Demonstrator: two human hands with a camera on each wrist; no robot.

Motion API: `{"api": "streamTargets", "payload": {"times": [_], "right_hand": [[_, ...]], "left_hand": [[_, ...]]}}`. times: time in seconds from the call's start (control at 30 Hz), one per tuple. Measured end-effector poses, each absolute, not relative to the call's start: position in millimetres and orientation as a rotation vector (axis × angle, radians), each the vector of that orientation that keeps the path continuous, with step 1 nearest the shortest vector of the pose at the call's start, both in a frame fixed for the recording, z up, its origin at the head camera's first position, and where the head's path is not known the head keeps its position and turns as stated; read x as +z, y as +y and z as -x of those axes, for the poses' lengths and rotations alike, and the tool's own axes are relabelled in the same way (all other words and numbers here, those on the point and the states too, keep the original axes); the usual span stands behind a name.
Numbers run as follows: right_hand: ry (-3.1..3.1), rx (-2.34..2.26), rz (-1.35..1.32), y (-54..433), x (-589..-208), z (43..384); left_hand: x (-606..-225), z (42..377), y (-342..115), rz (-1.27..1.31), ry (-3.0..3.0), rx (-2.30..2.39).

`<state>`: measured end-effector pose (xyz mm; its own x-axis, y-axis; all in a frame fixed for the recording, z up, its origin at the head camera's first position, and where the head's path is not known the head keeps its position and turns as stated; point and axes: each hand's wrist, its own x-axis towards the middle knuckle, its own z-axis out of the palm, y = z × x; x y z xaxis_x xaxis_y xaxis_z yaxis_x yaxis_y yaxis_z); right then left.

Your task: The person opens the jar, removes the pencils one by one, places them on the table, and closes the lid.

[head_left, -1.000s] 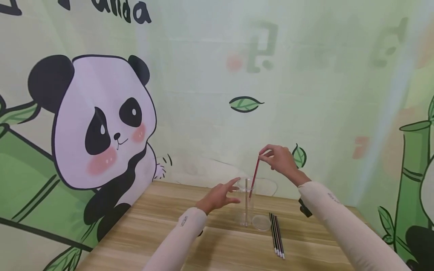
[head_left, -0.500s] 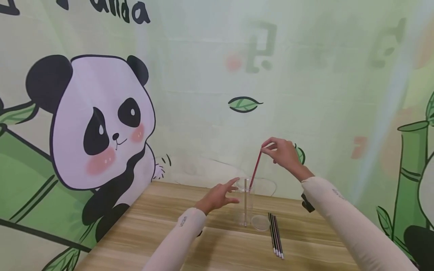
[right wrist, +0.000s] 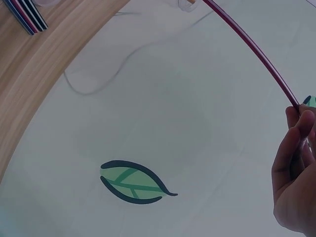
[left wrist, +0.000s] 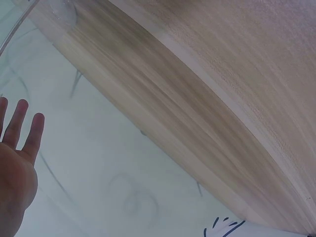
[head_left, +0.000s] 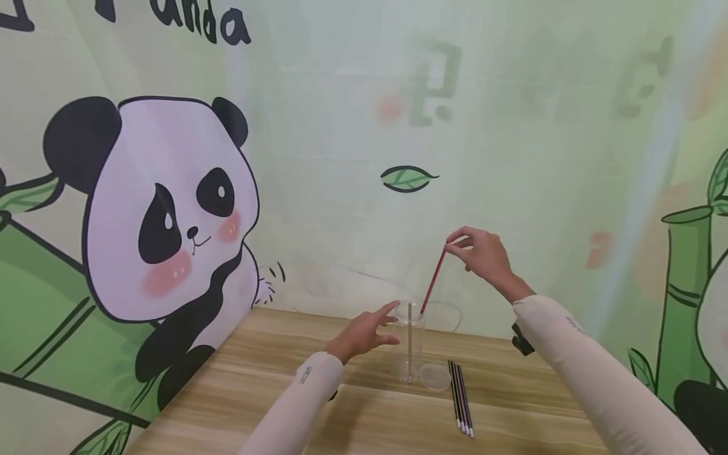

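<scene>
My right hand (head_left: pixel 480 254) pinches the top of a slim red pencil (head_left: pixel 435 279), which slants down to the left. Its lower end is at the mouth of a clear cylinder (head_left: pixel 418 347); whether the tip is just inside the rim I cannot tell. A light brown stick (head_left: pixel 410 344) stands upright in the cylinder. Close by on the left, my left hand (head_left: pixel 362 333) has its fingers spread towards the cylinder, index finger at the rim. In the right wrist view, thumb and fingers (right wrist: pixel 296 131) close on the red pencil (right wrist: pixel 256 52). The left wrist view shows straight fingers (left wrist: pixel 34 131).
A round clear lid (head_left: pixel 435 377) lies on the wooden table (head_left: pixel 364 417), right of the cylinder's base. Beside it several dark pencils (head_left: pixel 462 399) with white ends lie side by side. A panda-printed backdrop (head_left: pixel 324 208) hangs directly behind the table.
My right hand has risen and shifted right, drawing the red pencil up from inside the cylinder to its mouth. My left hand has stayed nearly in place.
</scene>
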<state>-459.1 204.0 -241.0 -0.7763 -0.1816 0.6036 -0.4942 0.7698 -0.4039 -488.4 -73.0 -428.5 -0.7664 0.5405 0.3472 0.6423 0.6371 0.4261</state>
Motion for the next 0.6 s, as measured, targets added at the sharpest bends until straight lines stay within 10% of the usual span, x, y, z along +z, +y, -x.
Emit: {"api": "streamTargets", "payload": {"times": [0.6], "right_hand": [[-2.397, 0.803, -0.446, 227.1, -233.4, 445.5]], "left_hand": [[-428.3, 486.0, -72.4, 0.972, -2.661, -0.789]]}}
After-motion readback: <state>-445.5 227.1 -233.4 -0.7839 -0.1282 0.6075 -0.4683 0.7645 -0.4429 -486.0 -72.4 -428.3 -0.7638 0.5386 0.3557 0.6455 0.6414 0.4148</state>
